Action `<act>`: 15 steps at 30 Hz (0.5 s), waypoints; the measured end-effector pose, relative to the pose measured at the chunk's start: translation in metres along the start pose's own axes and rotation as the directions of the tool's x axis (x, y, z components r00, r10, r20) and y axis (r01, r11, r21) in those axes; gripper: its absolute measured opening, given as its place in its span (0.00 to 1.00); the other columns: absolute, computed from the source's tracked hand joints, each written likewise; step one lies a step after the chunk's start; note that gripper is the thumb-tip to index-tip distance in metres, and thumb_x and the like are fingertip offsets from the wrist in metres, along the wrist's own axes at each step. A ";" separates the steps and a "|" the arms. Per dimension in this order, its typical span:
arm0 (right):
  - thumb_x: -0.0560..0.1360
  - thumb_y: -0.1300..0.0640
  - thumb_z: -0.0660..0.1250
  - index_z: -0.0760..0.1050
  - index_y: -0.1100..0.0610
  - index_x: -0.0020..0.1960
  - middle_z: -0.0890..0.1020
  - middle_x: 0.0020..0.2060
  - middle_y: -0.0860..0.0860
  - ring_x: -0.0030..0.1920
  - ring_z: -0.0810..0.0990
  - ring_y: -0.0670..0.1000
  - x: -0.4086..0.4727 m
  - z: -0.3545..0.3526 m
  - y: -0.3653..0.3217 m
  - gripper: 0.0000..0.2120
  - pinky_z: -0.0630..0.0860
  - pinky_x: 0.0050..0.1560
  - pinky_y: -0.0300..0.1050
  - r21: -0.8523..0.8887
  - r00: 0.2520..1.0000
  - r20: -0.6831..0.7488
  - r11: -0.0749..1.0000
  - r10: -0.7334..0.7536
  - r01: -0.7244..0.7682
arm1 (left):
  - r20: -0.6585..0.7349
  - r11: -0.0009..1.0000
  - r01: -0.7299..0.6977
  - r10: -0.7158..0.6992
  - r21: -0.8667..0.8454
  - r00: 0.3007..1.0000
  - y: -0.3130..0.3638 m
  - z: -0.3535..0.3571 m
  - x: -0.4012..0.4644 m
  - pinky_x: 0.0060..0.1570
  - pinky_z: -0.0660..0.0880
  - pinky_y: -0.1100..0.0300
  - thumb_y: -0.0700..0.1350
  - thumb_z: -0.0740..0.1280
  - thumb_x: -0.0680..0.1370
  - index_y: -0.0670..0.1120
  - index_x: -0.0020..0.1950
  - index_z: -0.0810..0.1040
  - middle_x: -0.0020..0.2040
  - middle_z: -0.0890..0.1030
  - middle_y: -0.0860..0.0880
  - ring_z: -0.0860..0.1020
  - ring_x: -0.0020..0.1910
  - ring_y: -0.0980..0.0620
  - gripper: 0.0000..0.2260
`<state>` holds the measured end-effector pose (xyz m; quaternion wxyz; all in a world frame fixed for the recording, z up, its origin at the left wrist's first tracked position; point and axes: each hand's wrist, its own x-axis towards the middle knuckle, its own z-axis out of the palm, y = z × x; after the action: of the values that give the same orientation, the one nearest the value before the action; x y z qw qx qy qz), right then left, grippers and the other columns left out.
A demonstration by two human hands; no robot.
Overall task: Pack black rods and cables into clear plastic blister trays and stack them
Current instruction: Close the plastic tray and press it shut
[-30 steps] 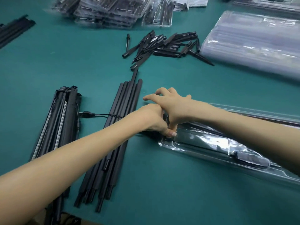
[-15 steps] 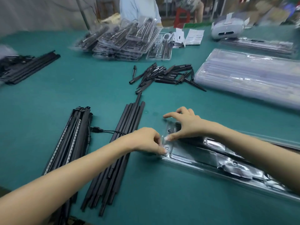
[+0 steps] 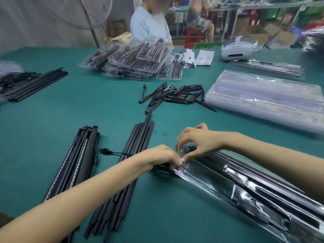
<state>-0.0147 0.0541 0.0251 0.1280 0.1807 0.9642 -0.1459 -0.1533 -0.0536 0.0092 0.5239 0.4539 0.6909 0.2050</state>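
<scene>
A long clear blister tray [image 3: 228,183] with black rods and a cable inside lies across the green table, running from the centre to the lower right. My left hand [image 3: 163,155] pinches the tray's near left corner. My right hand [image 3: 198,142] pinches the tray's left end just above it, thumb and fingers curled on the plastic; it is blurred. A bundle of long black rods [image 3: 126,172] lies under my left forearm. Left of it lies a bundle of black LED strips [image 3: 77,162] with a USB cable [image 3: 107,151].
Short black spikes [image 3: 175,97] lie heaped mid-table. A stack of empty clear trays [image 3: 266,99] sits at the right, packed trays [image 3: 133,62] pile up at the back, more rods [image 3: 35,85] far left. Another person sits behind the table; a fan stands at the back left.
The view has tilted up, showing the room behind. Both hands stay at the tray's left end; my right hand has shifted slightly and the fingers now meet at the corner.
</scene>
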 end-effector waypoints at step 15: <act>0.71 0.47 0.71 0.78 0.51 0.53 0.83 0.51 0.48 0.52 0.76 0.50 0.033 -0.008 -0.014 0.13 0.65 0.53 0.49 -0.038 0.948 0.263 0.983 0.181 -0.177 | -0.194 0.982 0.080 -0.113 -0.169 0.975 -0.011 0.014 0.010 0.34 0.59 0.60 0.39 0.69 0.71 0.47 0.44 0.69 0.36 0.70 0.52 0.66 0.36 0.56 0.09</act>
<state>-0.0510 0.0546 0.0261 0.2698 0.2455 0.9190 -0.1497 -0.1454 -0.0534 -0.0092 0.4951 0.3528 0.7432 0.2793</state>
